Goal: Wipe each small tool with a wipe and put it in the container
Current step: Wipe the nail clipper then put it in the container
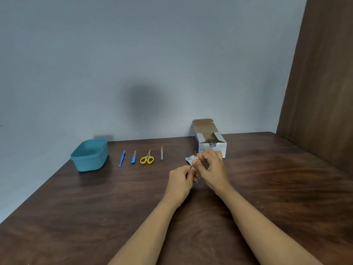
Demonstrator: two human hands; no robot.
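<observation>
Above the brown table (95,197), my left hand (179,180) pinches the lower end of a thin small tool (195,153). Only the tool's tip shows above my fingers. My right hand (213,170) pinches a white wipe (189,160) against that tool. Further left, a row of tools lies on the table: a blue slim tool (122,159), a blue-handled file (133,157), yellow-handled scissors (147,159) and metal tweezers (162,153). At the far left stands the teal container (89,154), open, with no tool visible inside.
An open white box of swabs (211,144) stands just behind my right hand, by the wall. A brown wooden panel (321,83) rises at the table's right side. The table's left edge runs diagonally past the container.
</observation>
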